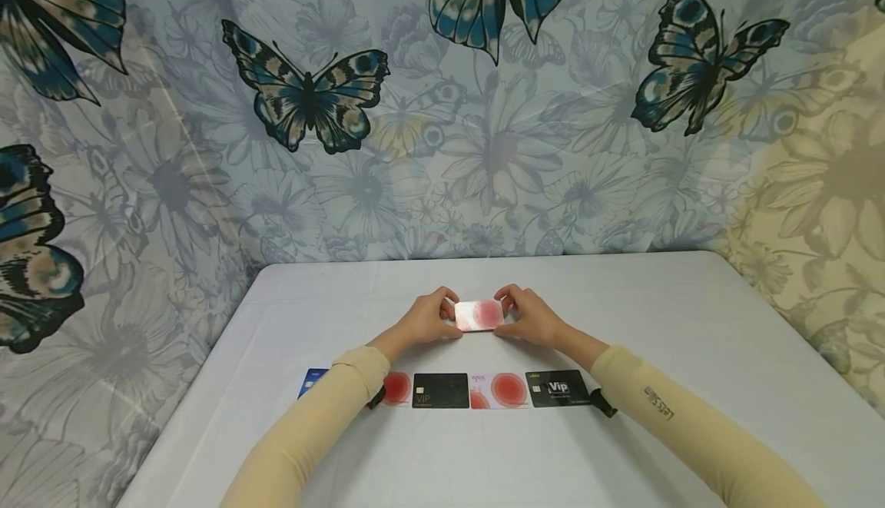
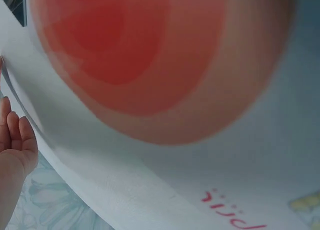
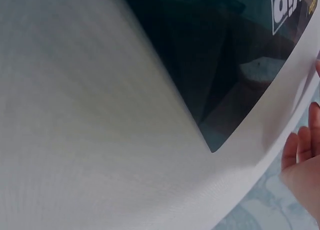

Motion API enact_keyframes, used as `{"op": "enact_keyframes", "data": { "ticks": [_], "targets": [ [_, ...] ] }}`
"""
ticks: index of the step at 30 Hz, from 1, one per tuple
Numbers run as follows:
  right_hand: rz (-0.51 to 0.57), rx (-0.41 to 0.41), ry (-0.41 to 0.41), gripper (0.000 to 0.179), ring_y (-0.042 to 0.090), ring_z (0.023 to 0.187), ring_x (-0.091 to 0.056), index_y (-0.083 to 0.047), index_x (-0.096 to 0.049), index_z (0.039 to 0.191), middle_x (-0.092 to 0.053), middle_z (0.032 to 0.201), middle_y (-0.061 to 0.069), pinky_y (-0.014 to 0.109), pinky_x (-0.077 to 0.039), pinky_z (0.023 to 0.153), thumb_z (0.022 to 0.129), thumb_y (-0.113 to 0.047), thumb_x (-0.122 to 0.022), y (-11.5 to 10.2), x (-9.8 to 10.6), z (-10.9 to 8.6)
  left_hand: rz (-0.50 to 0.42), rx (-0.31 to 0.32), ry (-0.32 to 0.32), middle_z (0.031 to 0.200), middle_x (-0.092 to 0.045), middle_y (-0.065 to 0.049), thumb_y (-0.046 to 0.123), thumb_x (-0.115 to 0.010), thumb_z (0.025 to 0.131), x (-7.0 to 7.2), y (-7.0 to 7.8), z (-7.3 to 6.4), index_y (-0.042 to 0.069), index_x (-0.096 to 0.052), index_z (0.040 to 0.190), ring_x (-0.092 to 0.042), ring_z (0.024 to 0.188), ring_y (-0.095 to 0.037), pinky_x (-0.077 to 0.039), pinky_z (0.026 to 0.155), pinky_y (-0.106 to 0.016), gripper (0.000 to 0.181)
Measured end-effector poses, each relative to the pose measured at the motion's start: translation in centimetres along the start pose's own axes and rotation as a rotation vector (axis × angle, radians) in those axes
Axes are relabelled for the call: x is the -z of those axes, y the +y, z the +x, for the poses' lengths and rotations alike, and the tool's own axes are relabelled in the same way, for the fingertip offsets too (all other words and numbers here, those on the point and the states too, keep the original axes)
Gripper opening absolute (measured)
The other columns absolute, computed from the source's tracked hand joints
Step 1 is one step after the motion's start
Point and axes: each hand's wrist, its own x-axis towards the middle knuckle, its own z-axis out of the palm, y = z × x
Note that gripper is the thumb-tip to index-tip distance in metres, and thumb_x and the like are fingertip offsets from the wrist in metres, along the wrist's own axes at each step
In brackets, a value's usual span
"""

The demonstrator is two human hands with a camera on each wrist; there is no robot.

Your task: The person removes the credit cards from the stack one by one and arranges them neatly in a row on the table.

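Observation:
Near the far middle of the table, in the head view, both hands hold a white card with a red-pink circle [image 1: 478,315] between them. My left hand [image 1: 430,317] grips its left end with thumb and fingers, and my right hand [image 1: 534,318] grips its right end. Glare washes out part of the card's face. In the left wrist view only part of the left hand [image 2: 17,145] shows at the left edge. The right wrist view catches the right hand [image 3: 305,160] at its right edge.
Nearer lies a row of cards: a blue card [image 1: 313,379] partly behind the left sleeve, a red-circled card [image 1: 397,390], a black VIP card [image 1: 440,391], a white card with red circles [image 1: 508,391], and a dark Vip card [image 1: 557,388]. A butterfly-print cloth [image 1: 498,162] hangs behind the white table [image 1: 449,462].

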Motion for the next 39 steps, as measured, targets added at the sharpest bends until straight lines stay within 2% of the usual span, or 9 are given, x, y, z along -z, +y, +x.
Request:
{"op": "enact_keyframes", "data": {
  "ticks": [10, 15, 20, 29, 35, 39],
  "targets": [
    [0.015, 0.000, 0.015, 0.057, 0.024, 0.096, -0.048, -0.005, -0.053, 0.120, -0.059, 0.096, 0.001, 0.039, -0.043, 0.086, 0.075, -0.018, -0.086, -0.4, -0.1, -0.9, 0.022, -0.065, 0.040, 0.092, -0.060, -0.001, 0.015, -0.085, 0.074, -0.1, 0.3, -0.9, 0.005, -0.057, 0.115, -0.055, 0.092, -0.021, -0.045, 0.086, -0.033, 0.051],
    [0.022, 0.029, 0.018, 0.056, 0.026, 0.096, -0.049, -0.005, -0.053, 0.119, -0.058, 0.095, -0.001, 0.040, -0.042, 0.086, 0.075, -0.018, -0.086, -1.0, 0.0, -1.7, 0.040, -0.073, 0.063, 0.099, -0.060, -0.004, 0.017, -0.086, 0.072, 0.0, 0.5, -1.8, 0.005, -0.060, 0.114, -0.053, 0.099, -0.024, -0.044, 0.089, -0.036, 0.051],
    [0.045, 0.028, 0.013, 0.055, 0.026, 0.098, -0.049, -0.007, -0.054, 0.119, -0.058, 0.096, -0.002, 0.041, -0.043, 0.087, 0.075, -0.020, -0.086, -1.6, 0.0, -2.8, 0.028, -0.085, 0.048, 0.104, -0.061, -0.007, 0.020, -0.086, 0.074, 0.1, 0.9, -3.1, 0.006, -0.060, 0.114, -0.053, 0.103, -0.026, -0.045, 0.091, -0.039, 0.050],
    [0.072, 0.060, 0.019, 0.055, 0.027, 0.100, -0.049, -0.010, -0.057, 0.118, -0.059, 0.099, -0.004, 0.041, -0.045, 0.085, 0.074, -0.024, -0.087, -2.4, 0.0, -5.4, 0.015, -0.140, 0.018, 0.106, -0.060, -0.001, 0.026, -0.086, 0.074, -0.1, 1.4, -5.5, 0.006, -0.060, 0.118, -0.054, 0.106, -0.023, -0.047, 0.093, -0.039, 0.054],
    [0.091, 0.100, 0.004, 0.051, 0.026, 0.099, -0.048, -0.011, -0.060, 0.117, -0.059, 0.100, -0.004, 0.040, -0.045, 0.080, 0.076, -0.026, -0.085, -3.0, 0.2, -7.8, -0.008, -0.147, -0.004, 0.108, -0.061, -0.003, 0.026, -0.086, 0.074, -0.6, 2.5, -7.6, 0.007, -0.061, 0.116, -0.053, 0.107, -0.023, -0.046, 0.092, -0.041, 0.053],
    [0.096, 0.091, -0.007, 0.049, 0.026, 0.099, -0.049, -0.013, -0.061, 0.116, -0.059, 0.100, -0.006, 0.038, -0.046, 0.078, 0.076, -0.027, -0.085, -3.3, 0.3, -9.3, -0.007, -0.150, -0.013, 0.108, -0.061, -0.003, 0.027, -0.086, 0.074, -1.1, 3.5, -8.9, 0.007, -0.062, 0.115, -0.052, 0.106, -0.022, -0.046, 0.091, -0.041, 0.051]
  ]
}}
